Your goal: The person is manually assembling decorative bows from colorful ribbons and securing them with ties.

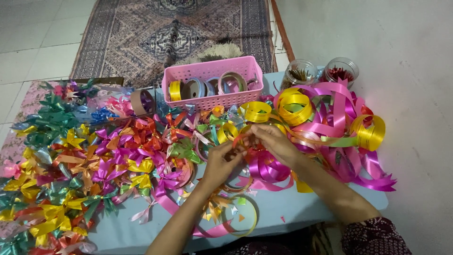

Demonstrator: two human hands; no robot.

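My left hand (221,161) and my right hand (274,140) meet over the low blue table (283,208), both pinching a small orange ribbon piece (241,140) between the fingertips. Just below the hands lies a coil of magenta ribbon (266,167). Loose pink and magenta ribbon (337,111) and yellow ribbon coils (293,106) pile up to the right of my right hand. A heap of finished ribbon bows (94,156) in many colours covers the table to the left of my left hand.
A pink plastic basket (212,75) with ribbon rolls stands at the back of the table. Two clear jars (299,72) (340,71) sit behind the ribbon pile. A patterned rug (174,33) lies on the tiled floor beyond. A ribbon loop (245,215) lies near the front edge.
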